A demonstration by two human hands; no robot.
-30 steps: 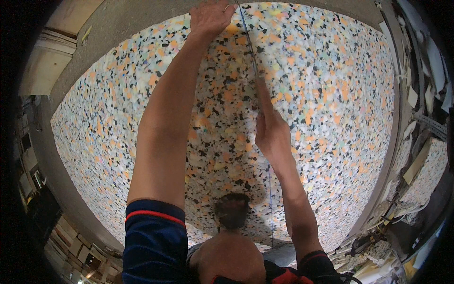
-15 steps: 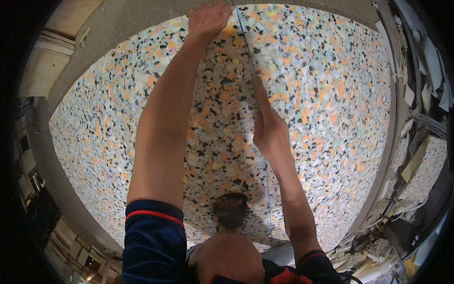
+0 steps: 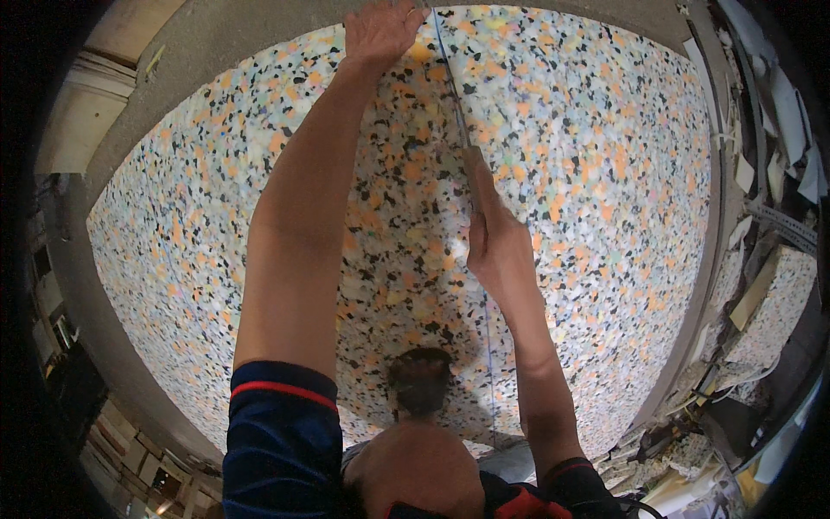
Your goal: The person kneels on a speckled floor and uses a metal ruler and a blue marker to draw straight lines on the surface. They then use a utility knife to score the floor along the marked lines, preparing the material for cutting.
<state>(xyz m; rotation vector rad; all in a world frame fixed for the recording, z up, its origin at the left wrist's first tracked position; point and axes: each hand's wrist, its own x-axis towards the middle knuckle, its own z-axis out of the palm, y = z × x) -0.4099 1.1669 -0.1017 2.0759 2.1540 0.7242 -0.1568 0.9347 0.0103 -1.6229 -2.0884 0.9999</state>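
A large speckled foam sheet [image 3: 588,216], in white, orange, black and pale green bits, spreads beneath both arms. My left hand [image 3: 385,33] lies flat on its far edge with the fingers outstretched. My right hand [image 3: 501,246] is wrapped round the handle of a long thin knife [image 3: 459,112]. The blade points away from me and reaches toward the sheet's far edge, just right of my left fingers. It lies along a blue line [image 3: 491,372] that runs down the sheet toward me. How deep the blade sits in the foam I cannot tell.
Foam offcuts [image 3: 774,303] and scraps are heaped along the right side. Pale wooden boards [image 3: 82,130] stand at the far left, with more wood pieces [image 3: 130,441] at the lower left. A dark rounded shape [image 3: 421,381] shows over the sheet close to me.
My right hand and the knife have drawn back slightly toward me. My left hand stays at the far edge, almost unmoved.
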